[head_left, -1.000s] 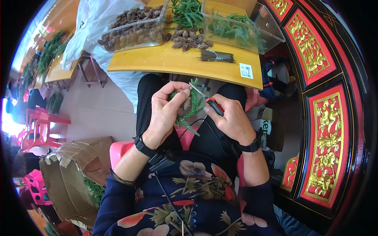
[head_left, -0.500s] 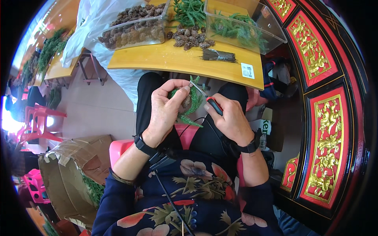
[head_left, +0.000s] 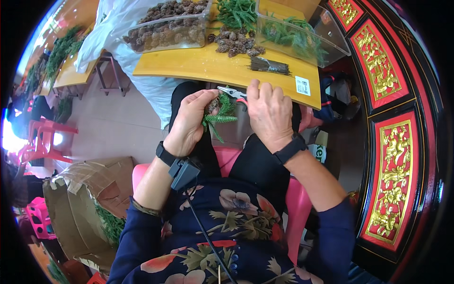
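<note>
Two hands meet over the lap, just below the table edge. Left hand [head_left: 189, 120] is curled shut on a sprig [head_left: 218, 115]: short, needle-like green fronds w/ a small brown, scaly cone at the top, pinched betw. thumb and fingers. Right hand [head_left: 268, 113] is palm-down, fingers folded around pliers [head_left: 232, 93], w/ slim metal jaws and a red handle just showing under the fingers; the tips point left and sit at the top of the sprig. Both wrists wear black bands; a small black box w/ a cable hangs from the left one.

Vs. 1 s ago: hands were lower, mid-lap, w/ the right hand gripping the tool like a pen from the side. Now both are raised toward the table, and the right hand is turned over, knuckles up.

Further out: yellow table [head_left: 189, 68], smooth and glossy, w/ a white sticker near its right edge. On it lie loose brown cones [head_left: 234, 45], rough and knobbly, a dark bundle of thin wires [head_left: 269, 66], and a clear plastic tub [head_left: 302, 40] of green sprigs. Another clear tub [head_left: 165, 28] is packed w/ brown cones. A torn cardboard box [head_left: 85, 208] w/ greenery sits on the floor at left. Red-and-gold carved panels [head_left: 392, 180] curve along the right.
</note>
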### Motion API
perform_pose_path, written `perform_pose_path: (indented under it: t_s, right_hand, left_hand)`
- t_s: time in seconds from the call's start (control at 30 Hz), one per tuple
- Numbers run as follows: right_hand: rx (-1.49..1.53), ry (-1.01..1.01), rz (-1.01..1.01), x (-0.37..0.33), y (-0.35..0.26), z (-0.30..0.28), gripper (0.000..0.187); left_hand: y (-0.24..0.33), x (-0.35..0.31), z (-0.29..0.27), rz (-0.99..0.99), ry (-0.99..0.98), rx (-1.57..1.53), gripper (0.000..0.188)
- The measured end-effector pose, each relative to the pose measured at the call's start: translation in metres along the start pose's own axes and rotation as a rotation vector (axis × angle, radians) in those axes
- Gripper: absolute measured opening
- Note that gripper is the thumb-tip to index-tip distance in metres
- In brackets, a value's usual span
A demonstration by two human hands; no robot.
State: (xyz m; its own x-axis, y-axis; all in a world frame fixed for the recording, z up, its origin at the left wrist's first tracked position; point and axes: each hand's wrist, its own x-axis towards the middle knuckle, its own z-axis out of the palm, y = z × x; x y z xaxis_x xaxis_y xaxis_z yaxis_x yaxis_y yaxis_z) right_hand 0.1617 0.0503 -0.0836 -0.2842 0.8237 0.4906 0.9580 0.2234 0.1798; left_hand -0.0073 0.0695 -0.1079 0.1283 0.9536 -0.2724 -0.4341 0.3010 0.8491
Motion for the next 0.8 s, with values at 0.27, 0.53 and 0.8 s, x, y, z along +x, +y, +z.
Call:
perform_pose_path:
  t_s: [0.27,0.53,0.8]
  right_hand:
    - [0.175,-0.156,0.008,0.017,0.01,-0.034,0.046]
    - [1.015,-0.379,0.186,0.007,0.017,-0.038,0.04]
    - [1.264,-0.59,0.262,-0.001,0.027,-0.032,0.033]
  left_hand:
    - [0.015,-0.009,0.004,0.035,0.002,-0.103,0.012]
    - [0.038,-0.027,0.011,0.188,-0.059,0.013,0.009]
    - [0.036,-0.031,0.018,0.191,-0.065,0.011,0.007]
